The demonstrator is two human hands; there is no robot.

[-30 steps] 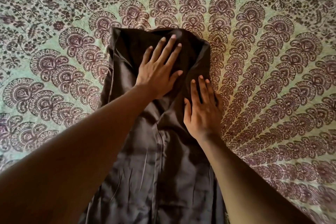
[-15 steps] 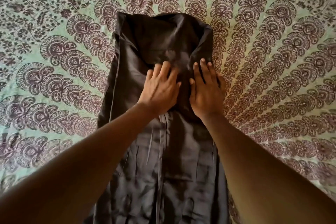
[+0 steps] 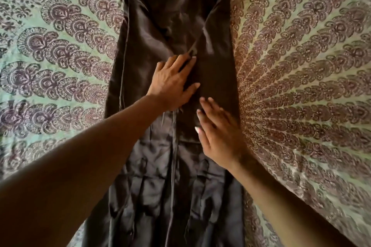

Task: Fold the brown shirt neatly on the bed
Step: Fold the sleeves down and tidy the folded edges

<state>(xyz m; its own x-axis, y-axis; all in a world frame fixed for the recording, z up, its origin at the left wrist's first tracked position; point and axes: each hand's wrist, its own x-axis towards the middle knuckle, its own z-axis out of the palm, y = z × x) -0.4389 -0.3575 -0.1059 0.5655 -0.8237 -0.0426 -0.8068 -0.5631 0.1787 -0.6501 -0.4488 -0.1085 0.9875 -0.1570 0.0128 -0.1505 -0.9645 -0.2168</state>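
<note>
The brown shirt (image 3: 176,26) lay on the bedspread (image 3: 301,86) as a long narrow strip, its sides already folded inward, running from twelve o'clock down to six o'clock in my view. My left hand (image 3: 172,82) lay flat on its middle, the fingers straight and together, pointing toward one o'clock, gripping nothing. My right hand (image 3: 218,134) was at about five o'clock from the left one, near it but apart, also flat with straight fingers on the right half of the cloth. It was a little blurred. A seam (image 3: 173,156) ran down between my wrists.
</note>
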